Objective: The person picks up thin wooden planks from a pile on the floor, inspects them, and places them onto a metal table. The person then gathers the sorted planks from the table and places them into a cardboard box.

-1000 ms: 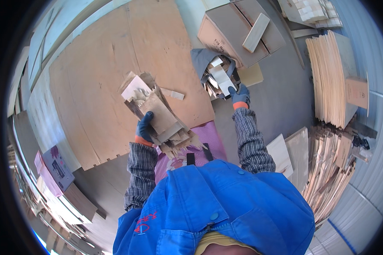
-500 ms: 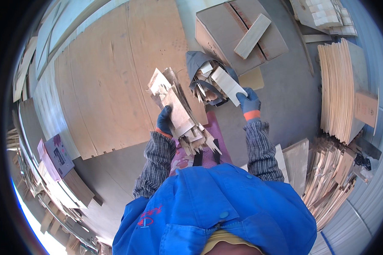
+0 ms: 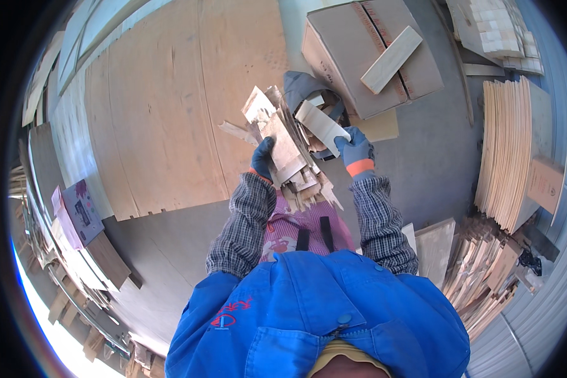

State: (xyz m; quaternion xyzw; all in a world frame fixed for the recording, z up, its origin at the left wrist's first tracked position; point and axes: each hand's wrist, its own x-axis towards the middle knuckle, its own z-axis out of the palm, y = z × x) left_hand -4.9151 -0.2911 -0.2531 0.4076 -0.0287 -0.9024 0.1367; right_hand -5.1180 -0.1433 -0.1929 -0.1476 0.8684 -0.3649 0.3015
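Note:
My left hand point(image 3: 262, 157), in a dark glove with an orange cuff, is closed round a thick bundle of broken veneer scraps point(image 3: 286, 148) with ragged ends. One splintered strip point(image 3: 238, 132) sticks out from the bundle's left side. My right hand point(image 3: 356, 151), gloved alike, pinches the lower end of a pale flat wood strip point(image 3: 322, 126). That strip slants up and left, its far end close to the bundle and over a dark grey bag point(image 3: 301, 85). The bag lies partly hidden behind the strip and the bundle; some pale scraps show at its mouth.
Large plywood sheets point(image 3: 164, 107) lie at the left. A cardboard box point(image 3: 346, 57) with a wood strip point(image 3: 392, 60) on top stands beyond the bag. Veneer stacks point(image 3: 507, 148) and wood scraps point(image 3: 482, 264) line the right wall. A purple-and-white carton point(image 3: 82, 214) sits far left.
The bundle has shifted toward the bag, and a splintered strip now juts from its left side. My right hand has brought the pale strip left, nearer the bundle. The whole view has shifted slightly.

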